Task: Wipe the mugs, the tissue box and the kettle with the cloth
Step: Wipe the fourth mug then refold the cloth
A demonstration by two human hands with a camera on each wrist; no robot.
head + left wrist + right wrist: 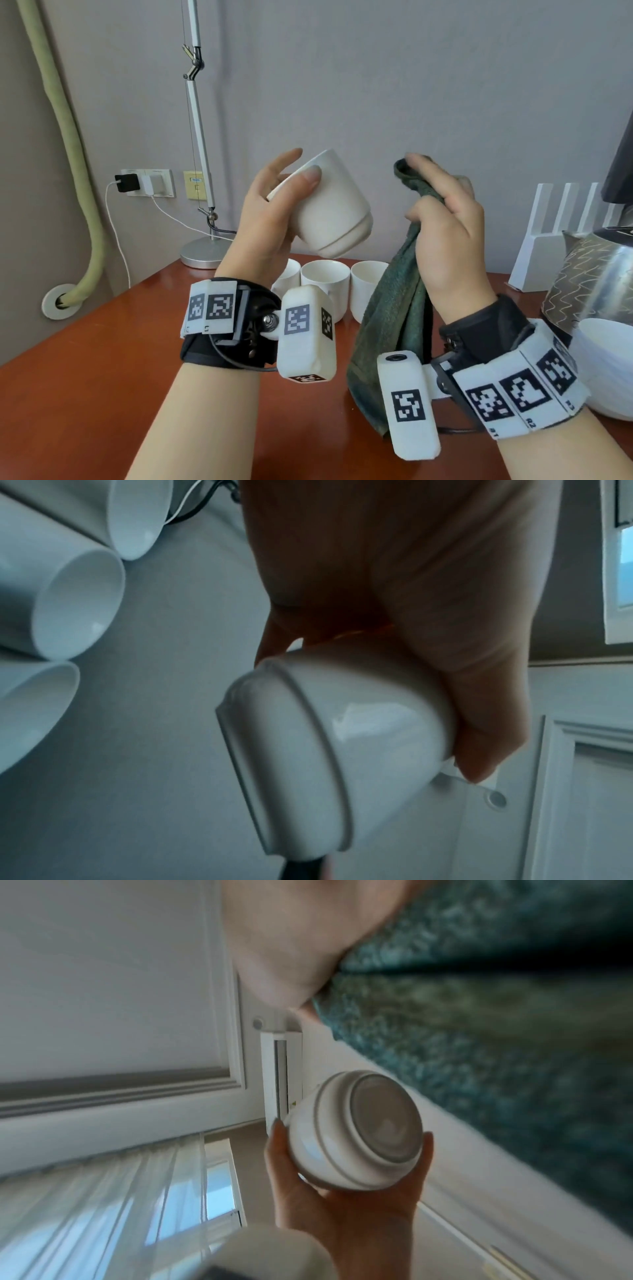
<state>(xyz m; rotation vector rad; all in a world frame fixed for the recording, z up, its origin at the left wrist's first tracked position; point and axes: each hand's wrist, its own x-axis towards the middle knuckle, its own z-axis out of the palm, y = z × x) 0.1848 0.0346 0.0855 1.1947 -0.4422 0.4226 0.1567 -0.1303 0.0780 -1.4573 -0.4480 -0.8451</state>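
At far left, a lamp base stands on the bench by the wall. Left hand is raised above the bench, fingers and thumb curled round a white mug, held tilted with its base toward the right. Below and behind it, three more mugs stand upright in a row. Right hand grips a green cloth bunched at its top, the remainder hanging down to the bench; cloth and held mug are near but apart. Kettle stands at far right; tissue box not identified. Assessment: mug wiping is in hand; the next move calls for bringing cloth onto the mug's wall and base
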